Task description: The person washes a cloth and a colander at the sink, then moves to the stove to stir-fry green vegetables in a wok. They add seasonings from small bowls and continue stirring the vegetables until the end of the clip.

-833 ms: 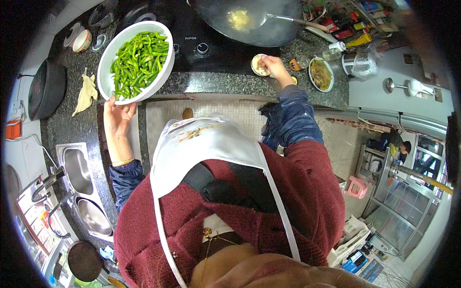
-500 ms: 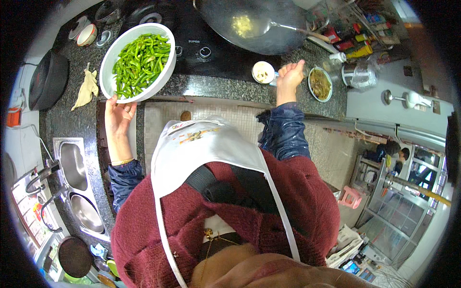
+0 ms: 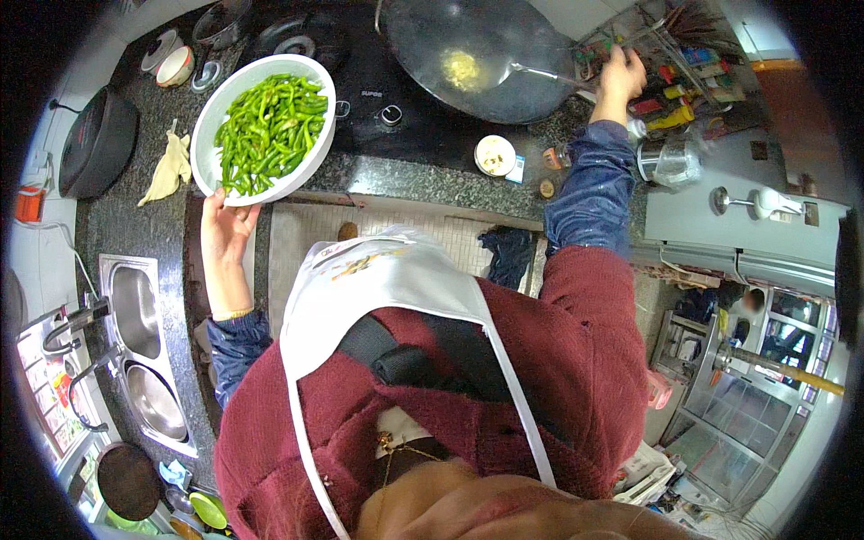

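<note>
My left hand [image 3: 229, 234] grips the near rim of a white plastic bowl [image 3: 205, 162], tilted toward me and heaped with cut green peppers [image 3: 274, 133]. At the back right, my right hand [image 3: 623, 79] is stretched out with fingers apart and partly curled, and I see nothing held in it. It is beside the wok [image 3: 450, 94], over the handle end of a metal spatula [image 3: 544, 77]. The spatula's blade lies in the wok beside a pale yellow chopped clump [image 3: 462, 70]. A small white bowl of pale bits [image 3: 494, 156] stands near the counter's front edge.
A seasoning rack [image 3: 688, 67] with bottles stands beyond my right hand, near a plastic-wrapped metal pot [image 3: 664, 162]. At left are a double sink [image 3: 135, 310], a black appliance [image 3: 101, 142], a pale cloth [image 3: 167, 169] and a red-rimmed bowl [image 3: 175, 67].
My right hand has moved up and right, from beside the small white bowl to the spatula handle and rack. The sleeve now covers the dish seen there earlier. My left hand still holds the pepper bowl.
</note>
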The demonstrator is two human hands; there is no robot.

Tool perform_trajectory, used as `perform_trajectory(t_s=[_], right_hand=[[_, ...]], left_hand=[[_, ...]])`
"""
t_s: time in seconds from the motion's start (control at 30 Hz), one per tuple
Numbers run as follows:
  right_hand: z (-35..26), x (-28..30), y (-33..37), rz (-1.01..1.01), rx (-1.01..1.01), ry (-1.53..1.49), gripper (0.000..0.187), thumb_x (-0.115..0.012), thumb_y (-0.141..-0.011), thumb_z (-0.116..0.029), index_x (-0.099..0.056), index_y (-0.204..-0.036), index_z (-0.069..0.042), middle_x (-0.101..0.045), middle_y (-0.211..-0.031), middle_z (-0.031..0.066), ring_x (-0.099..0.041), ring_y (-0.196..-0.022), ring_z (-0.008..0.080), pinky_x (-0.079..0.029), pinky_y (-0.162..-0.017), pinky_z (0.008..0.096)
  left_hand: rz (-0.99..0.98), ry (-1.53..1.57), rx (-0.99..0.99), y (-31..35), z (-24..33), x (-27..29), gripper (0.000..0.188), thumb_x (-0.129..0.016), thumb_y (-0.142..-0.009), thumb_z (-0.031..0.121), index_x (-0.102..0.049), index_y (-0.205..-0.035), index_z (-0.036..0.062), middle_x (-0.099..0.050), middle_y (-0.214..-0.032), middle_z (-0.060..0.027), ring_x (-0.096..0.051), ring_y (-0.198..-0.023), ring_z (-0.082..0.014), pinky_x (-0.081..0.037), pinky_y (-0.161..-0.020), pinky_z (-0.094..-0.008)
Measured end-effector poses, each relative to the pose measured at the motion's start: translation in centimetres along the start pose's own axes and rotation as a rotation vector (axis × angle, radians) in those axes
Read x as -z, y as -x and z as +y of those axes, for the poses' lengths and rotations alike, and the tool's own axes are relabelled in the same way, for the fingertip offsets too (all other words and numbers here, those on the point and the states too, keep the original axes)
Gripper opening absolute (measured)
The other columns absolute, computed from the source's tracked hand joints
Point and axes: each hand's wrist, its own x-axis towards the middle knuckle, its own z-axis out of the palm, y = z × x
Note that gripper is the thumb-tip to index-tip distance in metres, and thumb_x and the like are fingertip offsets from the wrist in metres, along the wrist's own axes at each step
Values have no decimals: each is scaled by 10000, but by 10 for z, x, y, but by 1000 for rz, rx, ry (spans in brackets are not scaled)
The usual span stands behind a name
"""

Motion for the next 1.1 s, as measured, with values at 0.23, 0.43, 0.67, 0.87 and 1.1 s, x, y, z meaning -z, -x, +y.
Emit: perform_trajectory(t_s=[0.23, 0.43, 0.67, 0.87, 1.1], right_hand=[[136, -4, 18, -230, -972, -948, 241, -593, -843, -308, -522, -881, -81, -463, -646, 8, -444, -516, 133, -397, -446, 260], [104, -20, 18, -246, -678, -1287, 65, -564, -846, -21, -564, -911, -24, -541, -706, 18, -447, -525, 98, -380, -448, 226], [-8, 51, 48, -1108, 591, -375, 361, -687, -751, -169, -608, -1101, -136, -555, -981, 54, -558, -911, 184, -455, -784, 291], [-22, 80, 95, -854, 623, -316, 292, -648, -776, -154, -615, -1063, -109, -633, -979, 113, -622, -884, 248, -489, -795, 322], [-23, 83, 159, -635, 632, -261, 260, -656, -737, -163, -623, -993, -129, -628, -870, 89, -628, -773, 258, -514, -708, 345]], left_hand=[[81, -21, 4, 25, 1, 0, 516, -626, -779, 278, -446, -1199, 38, -544, -1124, -106, -551, -975, -221, -503, -816, -353], [57, -140, 7, 20, 16, -14, 451, -588, -809, 325, -488, -1160, 60, -565, -1101, -81, -552, -972, -198, -483, -811, -325], [-288, -230, 74, -40, 32, -125, 479, -563, -833, 340, -439, -1229, 101, -508, -1195, -88, -513, -1076, -264, -490, -849, -416], [-404, -485, 0, -89, 17, -234, 531, -616, -786, 251, -415, -1221, 22, -454, -1240, -131, -525, -1040, -334, -512, -805, -467], [-409, -842, -144, -133, -8, -311, 546, -666, -723, 234, -470, -1198, 47, -527, -1157, -172, -522, -1055, -352, -416, -873, -566]])
